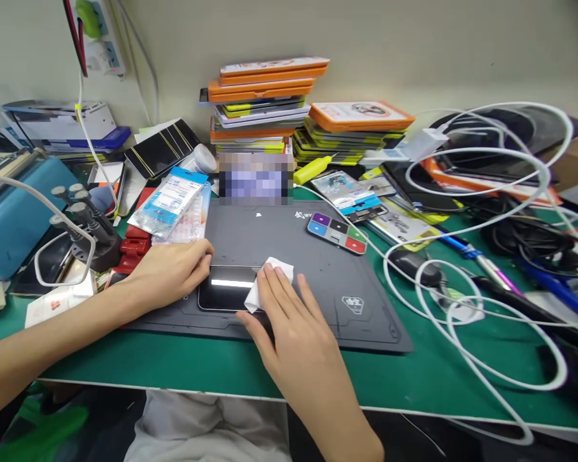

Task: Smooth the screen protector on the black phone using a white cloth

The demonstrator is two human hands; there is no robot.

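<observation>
A smartphone (226, 296) with a dark, glossy screen lies flat on the grey work mat (279, 231), a bright strip of light reflected in its glass. My left hand (180, 266), fingers curled in, is closed against the phone's left end and steadies it. Over the right part of the screen, my right hand (293, 321) holds a white wipe (253, 298) down under its long, flat fingers, thumb out at the phone's near edge. That hand and the wipe hide the phone's right end.
A coloured magnetic screw tray (337, 233) sits on the mat's right side. White cable loops (462, 289) sprawl over the green table at right. Behind the mat stand stacked orange boxes (264, 90) and a pixelated device (256, 179). A screwdriver holder (94, 237) stands at left.
</observation>
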